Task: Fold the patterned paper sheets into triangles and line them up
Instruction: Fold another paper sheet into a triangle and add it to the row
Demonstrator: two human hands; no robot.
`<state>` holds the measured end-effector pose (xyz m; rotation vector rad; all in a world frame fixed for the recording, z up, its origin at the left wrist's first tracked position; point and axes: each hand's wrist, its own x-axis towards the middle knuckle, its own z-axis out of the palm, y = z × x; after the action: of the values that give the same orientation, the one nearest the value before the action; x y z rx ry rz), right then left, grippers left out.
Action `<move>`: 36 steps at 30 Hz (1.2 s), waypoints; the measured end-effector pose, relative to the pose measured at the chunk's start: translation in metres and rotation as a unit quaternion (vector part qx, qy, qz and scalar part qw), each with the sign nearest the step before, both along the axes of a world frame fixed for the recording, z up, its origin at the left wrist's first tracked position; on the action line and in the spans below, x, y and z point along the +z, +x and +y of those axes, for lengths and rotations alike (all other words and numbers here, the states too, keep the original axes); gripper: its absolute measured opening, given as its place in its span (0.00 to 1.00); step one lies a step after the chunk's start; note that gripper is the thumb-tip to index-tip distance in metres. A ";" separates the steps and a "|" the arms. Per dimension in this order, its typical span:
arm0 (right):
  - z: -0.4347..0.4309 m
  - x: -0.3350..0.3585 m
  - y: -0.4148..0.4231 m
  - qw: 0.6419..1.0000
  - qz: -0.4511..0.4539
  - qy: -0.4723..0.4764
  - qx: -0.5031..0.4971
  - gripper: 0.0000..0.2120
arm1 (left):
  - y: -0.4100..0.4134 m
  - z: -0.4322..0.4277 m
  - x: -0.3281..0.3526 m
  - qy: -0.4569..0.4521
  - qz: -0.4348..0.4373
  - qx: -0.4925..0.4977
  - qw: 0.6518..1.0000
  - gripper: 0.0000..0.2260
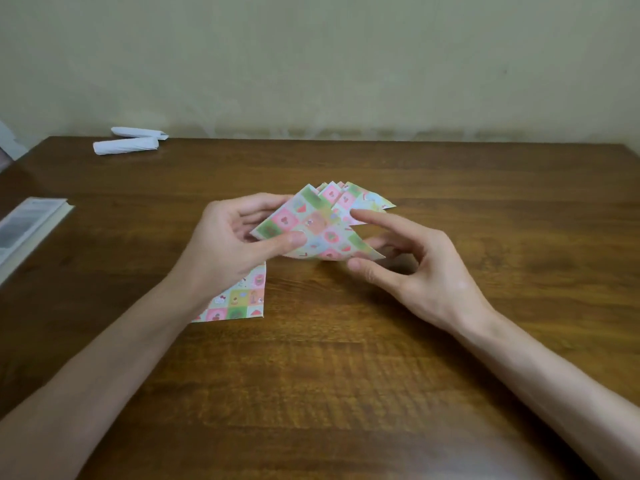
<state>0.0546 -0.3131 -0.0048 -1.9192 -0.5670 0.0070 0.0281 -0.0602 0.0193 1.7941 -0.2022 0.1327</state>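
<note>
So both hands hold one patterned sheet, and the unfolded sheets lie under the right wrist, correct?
No: the head view shows the unfolded sheets under the left wrist. The left hand and right hand do hold one patterned sheet.

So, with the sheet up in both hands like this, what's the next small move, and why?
Probably close the fold and flatten the crease. The left hand pinches the patterned sheet, the right hand holds its other end, and it looks bowed, not yet flat. Folded triangles lie behind it.
</note>
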 end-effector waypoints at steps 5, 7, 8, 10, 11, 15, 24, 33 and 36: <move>-0.019 -0.001 -0.003 0.970 -0.225 -0.087 -0.023 0.06 | -0.008 -0.015 -0.013 0.096 -0.159 -0.032 0.982 0.07; -0.027 -0.001 0.002 0.957 -0.255 -0.138 -0.022 0.06 | -0.008 -0.015 -0.015 0.193 -0.207 -0.043 0.958 0.07; -0.030 -0.002 0.005 0.954 -0.253 -0.160 -0.024 0.05 | -0.007 -0.013 -0.018 0.237 -0.229 -0.049 0.943 0.07; -0.032 -0.007 0.010 0.952 -0.234 -0.197 -0.017 0.06 | -0.005 -0.009 -0.025 0.311 -0.254 -0.073 0.913 0.07; -0.030 -0.009 0.009 0.949 -0.229 -0.216 -0.003 0.07 | -0.005 -0.007 -0.028 0.348 -0.263 -0.085 0.896 0.08; -0.024 -0.012 0.001 0.946 -0.218 -0.231 0.071 0.13 | -0.004 -0.005 -0.035 0.459 -0.297 -0.115 0.830 0.12; -0.022 -0.018 -0.002 0.964 -0.139 -0.195 0.116 0.05 | -0.005 -0.002 -0.032 0.410 -0.207 -0.111 0.882 0.13; -0.028 -0.013 0.001 0.966 -0.126 -0.204 0.100 0.02 | -0.003 -0.002 -0.031 0.394 -0.168 -0.121 0.896 0.13; -0.027 -0.011 -0.001 0.971 -0.109 -0.187 0.101 0.04 | -0.005 -0.008 -0.035 0.392 -0.183 -0.123 0.893 0.10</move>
<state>0.0535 -0.3401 -0.0161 -2.2326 -0.9644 0.0367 0.0235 -0.0680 -0.0158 2.5123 -0.8499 0.2299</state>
